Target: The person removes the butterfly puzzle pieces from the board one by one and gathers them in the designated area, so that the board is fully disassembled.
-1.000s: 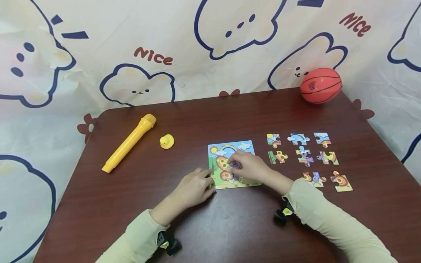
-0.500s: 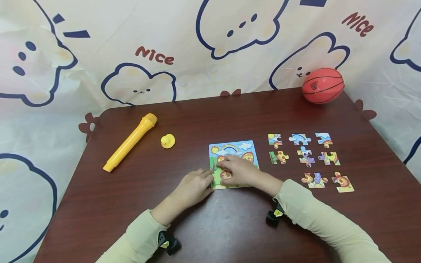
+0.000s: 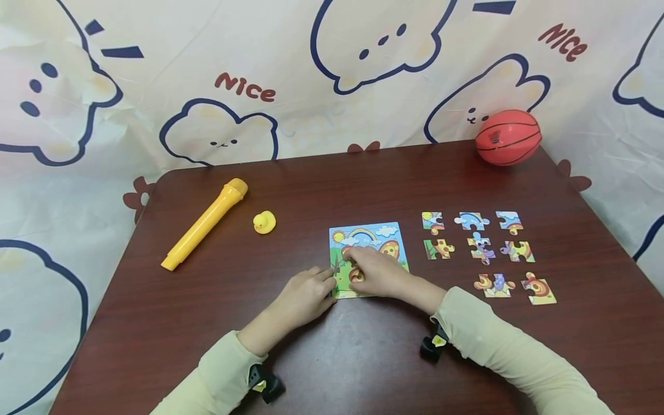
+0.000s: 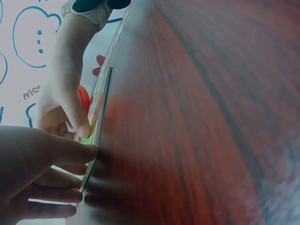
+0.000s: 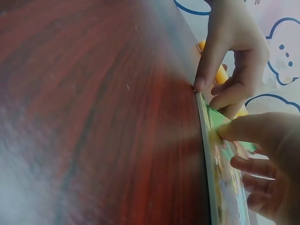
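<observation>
A square picture board (image 3: 363, 234) with a rainbow and snails lies mid-table. My left hand (image 3: 306, 295) holds its lower left corner, thumb at the front edge and fingers along the left side, as the right wrist view shows. My right hand (image 3: 383, 272) is over the board's lower left part. Its thumb and fingers pinch a green jigsaw piece (image 5: 217, 117) against the board; the hand hides much of this piece from above. Several loose jigsaw pieces lie to the right, among them a rainbow piece (image 3: 471, 221) and a snail-shell piece (image 3: 539, 288).
A yellow toy microphone (image 3: 204, 225) and a yellow rubber duck (image 3: 264, 222) lie on the left of the brown table (image 3: 290, 190). A red toy basketball (image 3: 508, 138) rests at the far right corner. A patterned cloth (image 3: 311, 127) hangs behind.
My right hand has moved left across the board with its piece and come down at the lower left part. My left hand has stayed at the corner. The loose pieces lie as before.
</observation>
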Tool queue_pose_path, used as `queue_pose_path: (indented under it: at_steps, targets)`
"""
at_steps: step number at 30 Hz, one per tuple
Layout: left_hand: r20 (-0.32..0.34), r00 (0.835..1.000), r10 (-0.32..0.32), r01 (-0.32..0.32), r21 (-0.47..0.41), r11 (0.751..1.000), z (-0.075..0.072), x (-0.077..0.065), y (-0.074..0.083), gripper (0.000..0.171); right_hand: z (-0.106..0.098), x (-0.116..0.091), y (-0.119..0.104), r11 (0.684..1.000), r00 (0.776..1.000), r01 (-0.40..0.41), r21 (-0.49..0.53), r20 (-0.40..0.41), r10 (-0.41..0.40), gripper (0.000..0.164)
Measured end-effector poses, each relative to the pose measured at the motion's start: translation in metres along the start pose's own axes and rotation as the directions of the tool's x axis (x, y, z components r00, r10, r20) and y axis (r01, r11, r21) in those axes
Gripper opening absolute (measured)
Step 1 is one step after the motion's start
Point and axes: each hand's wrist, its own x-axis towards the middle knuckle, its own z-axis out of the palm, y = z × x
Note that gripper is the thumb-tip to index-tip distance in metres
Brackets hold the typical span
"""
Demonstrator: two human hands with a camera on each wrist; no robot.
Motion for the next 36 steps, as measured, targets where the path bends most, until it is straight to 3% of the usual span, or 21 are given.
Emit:
queue_pose_path:
  at_steps: [5,9,12,18,25,33,36]
  targets:
    - [0.007,1.0,-0.004,0.004,0.005,1.0,0.0,0.0,0.0,0.019,-0.001,-0.003,-0.001,0.992,0.999,-0.02,0.125,-0.034,0.025,0.029]
    - [0.007,1.0,-0.006,0.006,0.005,1.0,0.002,0.0,0.0,0.021,-0.007,-0.006,0.002,0.957,0.999,-0.015,0.289,-0.03,0.025,0.017]
    - [0.012,1.0,-0.008,0.008,0.004,1.0,0.002,0.0,0.001,0.021,-0.015,-0.011,0.007,0.935,0.999,-0.022,0.353,-0.027,0.034,0.013]
    - [0.027,1.0,-0.014,0.014,0.005,1.0,0.002,-0.001,0.002,0.019,-0.033,-0.027,0.029,0.928,0.996,-0.029,0.371,-0.07,0.059,0.015]
    - [0.03,0.999,-0.011,0.011,-0.002,1.0,0.003,-0.002,0.002,0.018,-0.052,-0.055,0.061,0.928,0.984,-0.111,0.356,-0.089,0.152,0.021]
    - [0.025,1.0,-0.014,0.015,-0.005,1.0,0.002,-0.003,0.0,0.018,-0.072,-0.088,0.086,0.918,0.967,-0.211,0.334,-0.066,0.247,0.014]
    - [0.021,1.0,-0.013,0.013,-0.005,1.0,0.002,-0.002,0.0,0.018,-0.075,-0.097,0.092,0.895,0.954,-0.273,0.352,-0.022,0.299,0.015]
